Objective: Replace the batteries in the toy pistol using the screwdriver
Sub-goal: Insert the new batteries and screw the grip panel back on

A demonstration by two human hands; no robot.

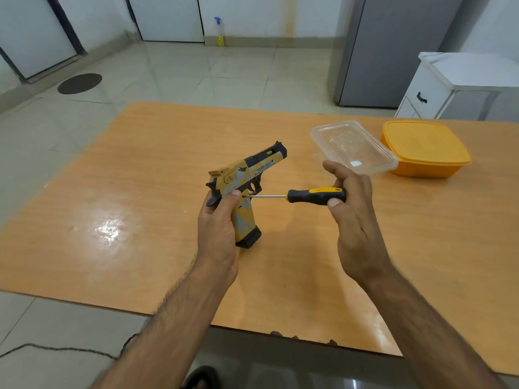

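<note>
Gripping the yellow-and-grey plastic toy pistol (245, 189) marked "DESERT EAGLE", my left hand (217, 231) steadies it; my right hand (354, 217) pinches the black-and-yellow-handled screwdriver (309, 196), tip at the pistol's grip.

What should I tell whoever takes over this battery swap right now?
Left hand: shut on the toy pistol, gripping it by the handle above the table.
Right hand: shut on the screwdriver, its tip against the pistol's side just below the trigger.
Nearby: a clear tub and an orange lidded box stand on the table to the right.
Done: tool lined up on the pistol.
Left: no cover or batteries are out yet, so unscrew, swap batteries, close.
</note>
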